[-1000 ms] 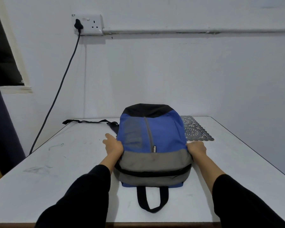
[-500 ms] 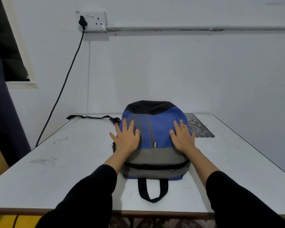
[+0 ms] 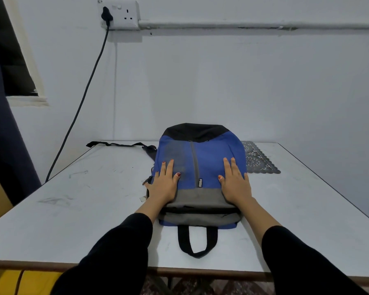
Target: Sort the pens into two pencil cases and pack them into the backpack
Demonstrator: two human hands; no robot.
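Observation:
A blue, grey and black backpack (image 3: 198, 158) lies flat on the white table (image 3: 94, 199), its black carry loop (image 3: 197, 241) pointing toward me. Its zips look closed. My left hand (image 3: 164, 184) rests palm-down on the left side of the bag's front, fingers spread. Flat on the right side lies my right hand (image 3: 234, 182), fingers together. Neither hand grips anything. No pens or pencil cases are visible.
A dark lace mat (image 3: 258, 158) lies behind the bag at the right. A black strap (image 3: 115, 144) trails toward the table's far left corner. A wall socket (image 3: 119, 13) with a black cable (image 3: 81, 103) is above left. Table edges run close at front and right.
My hands moved from the bag's sides onto its front face and now lie flat there. The view has tilted down a little, showing the table's front edge.

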